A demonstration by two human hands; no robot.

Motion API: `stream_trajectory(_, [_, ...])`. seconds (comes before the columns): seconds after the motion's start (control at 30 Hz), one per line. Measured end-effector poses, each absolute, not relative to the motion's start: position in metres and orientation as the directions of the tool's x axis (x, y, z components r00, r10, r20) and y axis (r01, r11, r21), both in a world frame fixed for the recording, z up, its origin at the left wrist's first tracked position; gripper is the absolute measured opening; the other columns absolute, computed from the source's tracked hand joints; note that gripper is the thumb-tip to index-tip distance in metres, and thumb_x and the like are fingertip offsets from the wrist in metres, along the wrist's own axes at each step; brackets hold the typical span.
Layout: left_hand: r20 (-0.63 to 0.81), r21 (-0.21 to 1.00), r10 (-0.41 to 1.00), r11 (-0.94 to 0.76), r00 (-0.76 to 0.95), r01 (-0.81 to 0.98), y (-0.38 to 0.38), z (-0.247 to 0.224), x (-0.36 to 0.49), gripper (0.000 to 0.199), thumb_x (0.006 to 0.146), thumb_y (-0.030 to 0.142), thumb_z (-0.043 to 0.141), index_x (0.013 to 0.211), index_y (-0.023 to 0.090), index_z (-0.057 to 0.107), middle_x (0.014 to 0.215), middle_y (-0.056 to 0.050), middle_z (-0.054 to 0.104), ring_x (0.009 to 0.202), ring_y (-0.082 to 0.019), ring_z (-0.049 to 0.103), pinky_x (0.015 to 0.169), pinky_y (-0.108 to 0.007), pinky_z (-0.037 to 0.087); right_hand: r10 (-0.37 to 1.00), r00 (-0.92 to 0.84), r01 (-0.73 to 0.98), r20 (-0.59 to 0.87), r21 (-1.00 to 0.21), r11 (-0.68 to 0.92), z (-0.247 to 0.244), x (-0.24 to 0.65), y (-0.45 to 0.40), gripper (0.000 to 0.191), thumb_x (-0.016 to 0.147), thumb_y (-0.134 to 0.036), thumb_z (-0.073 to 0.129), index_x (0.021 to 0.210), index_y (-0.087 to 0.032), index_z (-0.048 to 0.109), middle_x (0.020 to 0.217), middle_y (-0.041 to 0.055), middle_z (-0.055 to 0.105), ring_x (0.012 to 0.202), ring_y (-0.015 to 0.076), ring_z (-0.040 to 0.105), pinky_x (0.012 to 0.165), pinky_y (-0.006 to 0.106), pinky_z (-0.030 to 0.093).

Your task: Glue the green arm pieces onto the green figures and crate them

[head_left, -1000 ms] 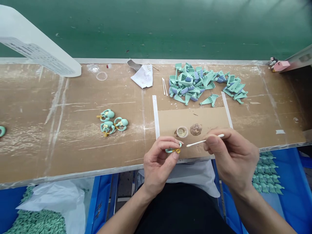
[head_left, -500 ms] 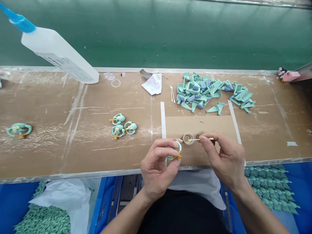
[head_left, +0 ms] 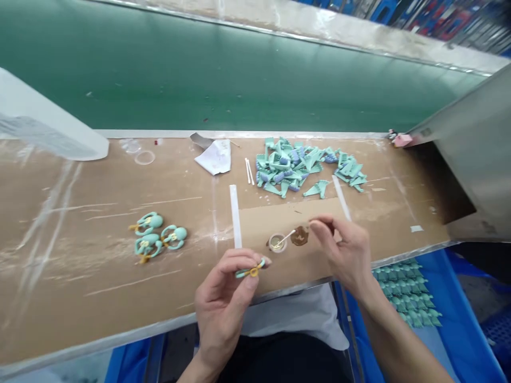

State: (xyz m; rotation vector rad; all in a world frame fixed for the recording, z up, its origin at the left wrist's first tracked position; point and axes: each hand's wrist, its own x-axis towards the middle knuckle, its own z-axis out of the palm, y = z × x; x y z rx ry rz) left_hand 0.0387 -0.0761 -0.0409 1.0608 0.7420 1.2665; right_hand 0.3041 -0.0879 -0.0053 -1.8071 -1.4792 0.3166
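Pinching a toy (head_left: 254, 271), left hand (head_left: 223, 303) hovers by the table edge (head_left: 293, 290) — right hand (head_left: 348, 254) apart from the swab (head_left: 287, 236), grip unclear.

The thin white cotton swab (head_left: 288, 235), held between the fingertips of the right hand (head_left: 346, 256) in both earlier pictures, is now out of its grip and leans in the small round clear cup (head_left: 277, 252), with the hand drawn back to the right of it. In the left hand (head_left: 225, 300), the light-green and yellow ring-shaped piece (head_left: 250, 271) has tipped from its more face-on pose to a flatter one. The view has swung, bringing in the pale ledge (head_left: 279, 24) beyond the green surface (head_left: 179, 80).
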Motion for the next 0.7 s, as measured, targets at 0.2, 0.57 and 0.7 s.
stream_trajectory(0.2, [0.072, 0.929, 0.970, 0.020, 0.234, -0.369, -0.075, -0.039, 0.044, 0.011, 0.115, 0.022, 0.081, 0.116, 0.024, 0.091, 0.104, -0.008, 0.082, 0.094, -0.023, 0.086, 0.089, -0.035, 0.072, 0.888, 0.399, 0.783, 0.228, -0.588, -0.201, -0.007, 0.383, -0.048, 0.022, 0.114, -0.040, 0.074, 0.123, -0.021, 0.080, 0.117, 0.0100, 0.086, 0.097, 0.0258, 0.078, 0.089, 0.039, 0.059])
stream_trajectory(0.57, [0.046, 0.949, 0.963, 0.041, 0.265, -0.313, -0.079, -0.031, 0.049, 0.010, 0.113, 0.028, 0.084, 0.111, 0.023, 0.092, 0.101, -0.010, 0.084, 0.088, -0.025, 0.084, 0.083, -0.036, 0.072, 0.955, 0.269, 0.903, 0.126, -0.378, -0.204, -0.006, 0.403, -0.011, 0.022, 0.103, -0.009, 0.066, 0.113, -0.020, 0.081, 0.112, 0.0138, 0.084, 0.099, 0.0308, 0.076, 0.091, 0.040, 0.051])
stream_trajectory(0.7, [0.066, 0.947, 0.951, 0.035, 0.301, -0.318, -0.079, -0.029, 0.050, 0.010, 0.115, 0.029, 0.083, 0.113, 0.023, 0.091, 0.102, -0.010, 0.085, 0.088, -0.024, 0.084, 0.083, -0.035, 0.072, 0.965, 0.222, 0.919, 0.142, -0.361, -0.159, 0.020, 0.415, -0.041, 0.028, 0.107, -0.012, 0.060, 0.112, -0.020, 0.087, 0.120, 0.0135, 0.080, 0.094, 0.0276, 0.073, 0.089, 0.041, 0.052])
